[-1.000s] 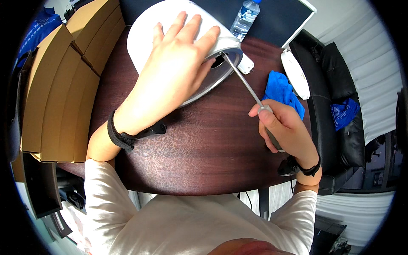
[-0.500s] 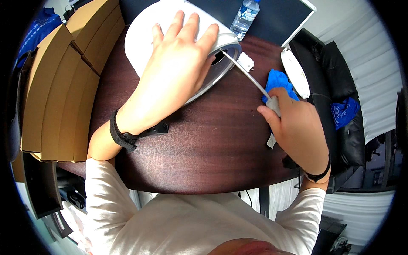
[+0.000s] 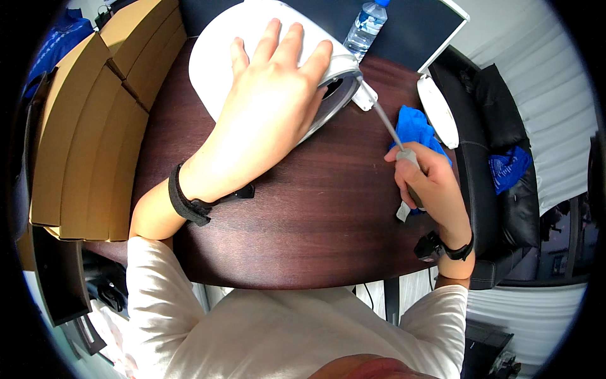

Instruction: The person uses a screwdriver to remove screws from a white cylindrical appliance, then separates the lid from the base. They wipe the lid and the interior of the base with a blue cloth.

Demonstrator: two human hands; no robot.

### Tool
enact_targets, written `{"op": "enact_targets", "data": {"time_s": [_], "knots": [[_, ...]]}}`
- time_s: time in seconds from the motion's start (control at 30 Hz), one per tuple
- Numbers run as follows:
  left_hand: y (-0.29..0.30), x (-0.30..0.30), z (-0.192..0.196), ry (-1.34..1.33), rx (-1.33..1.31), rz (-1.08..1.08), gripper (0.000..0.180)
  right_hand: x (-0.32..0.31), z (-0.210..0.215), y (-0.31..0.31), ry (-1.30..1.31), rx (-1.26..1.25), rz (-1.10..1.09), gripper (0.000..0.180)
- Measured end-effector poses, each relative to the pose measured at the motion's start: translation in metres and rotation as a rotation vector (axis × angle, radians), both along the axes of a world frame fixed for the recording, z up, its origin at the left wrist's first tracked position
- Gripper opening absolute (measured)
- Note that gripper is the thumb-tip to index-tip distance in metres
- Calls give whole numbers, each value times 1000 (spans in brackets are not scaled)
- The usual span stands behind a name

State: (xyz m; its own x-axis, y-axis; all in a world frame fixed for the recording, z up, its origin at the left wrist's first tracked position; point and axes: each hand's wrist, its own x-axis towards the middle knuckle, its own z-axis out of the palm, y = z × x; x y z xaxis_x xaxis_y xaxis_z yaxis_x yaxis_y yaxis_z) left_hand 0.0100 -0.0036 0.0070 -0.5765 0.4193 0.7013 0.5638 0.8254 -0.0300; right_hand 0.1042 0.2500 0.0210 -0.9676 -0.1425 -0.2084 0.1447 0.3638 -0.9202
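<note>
My left hand (image 3: 271,95) lies with its fingers spread on the top of a rounded white appliance housing (image 3: 211,60). The housing rests tilted on the table, its ringed round opening facing right and towards me. My right hand (image 3: 435,186) grips the handle of a screwdriver (image 3: 387,121). The long metal shaft slants up and left, and its tip meets the rim at the opening's upper right; the exact contact point is too small to tell. Just beyond the rim lies a small white piece (image 3: 366,99).
A water bottle (image 3: 367,26) stands behind the housing. Right of the screwdriver are a blue cloth (image 3: 411,125) and a long white oval part (image 3: 439,112). Cardboard boxes (image 3: 82,145) line the left of the dark wooden table (image 3: 303,221). A black sofa (image 3: 483,164) stands to the right.
The housing has shifted slightly right under my left hand. The screwdriver tip has moved from inside the opening to its upper right rim. My right hand has rotated around the handle.
</note>
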Motion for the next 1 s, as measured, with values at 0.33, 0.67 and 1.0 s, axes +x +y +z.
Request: {"op": "enact_targets", "data": {"time_s": [0.33, 0.67, 1.0], "knots": [[0, -2, -3, 3, -4, 9, 53, 0, -29, -11, -296, -749, 261, 60], [0, -1, -2, 2, 4, 14, 53, 4, -42, -12, -407, -1016, 335, 68], [1, 0, -1, 0, 3, 6, 52, 2, -47, -13, -454, -1141, 403, 70]]}}
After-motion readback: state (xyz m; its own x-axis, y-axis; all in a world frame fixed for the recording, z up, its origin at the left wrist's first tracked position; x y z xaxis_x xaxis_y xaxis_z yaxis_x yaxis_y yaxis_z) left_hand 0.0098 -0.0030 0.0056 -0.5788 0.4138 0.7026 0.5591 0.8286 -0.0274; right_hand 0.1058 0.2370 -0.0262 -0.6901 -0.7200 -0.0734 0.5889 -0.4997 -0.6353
